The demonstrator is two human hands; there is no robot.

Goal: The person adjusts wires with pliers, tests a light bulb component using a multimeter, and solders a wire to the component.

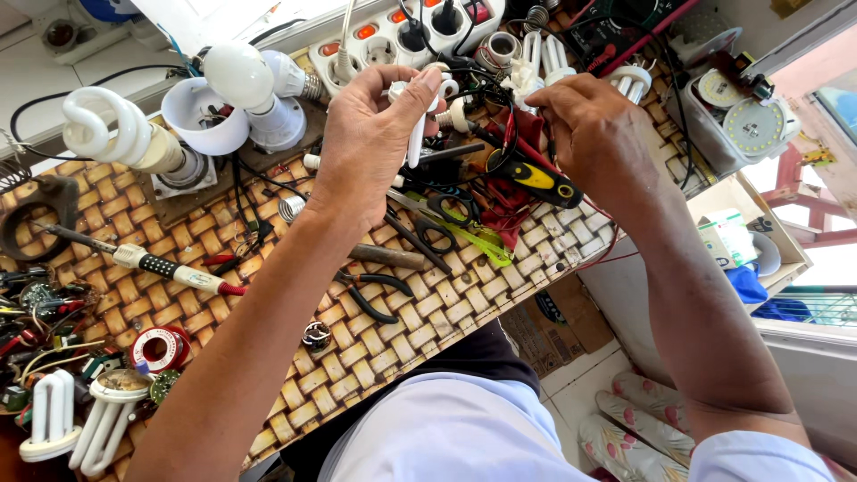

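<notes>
Woven cane in tan and brown squares covers the worktop point(500, 286), which stretches under both hands and is crowded with lamp parts and tools. Beyond the hands lies a white power strip point(393, 40) with red switches and black plugs in it. Far to the left of the left hand stands a spiral lamp point(112, 134), and between it and the hand a round white bulb point(239, 76) beside an empty white lamp shell point(207, 114). The left hand point(370, 143) is raised above the worktop, its fingers closed around a small white tube lamp point(416, 134) that hangs down from the grip. The right hand point(598, 134) is just beside it, fingers pinched together on a thin red probe point(511, 125) whose tip points toward the lamp; whether it touches cannot be told. Under the right hand rests a black and yellow handled tool point(536, 178). Below the left hand lie black scissors point(442, 219), black pliers point(370, 295) nearer the body, and a screwdriver point(170, 268) with a black and red grip off to the left.
</notes>
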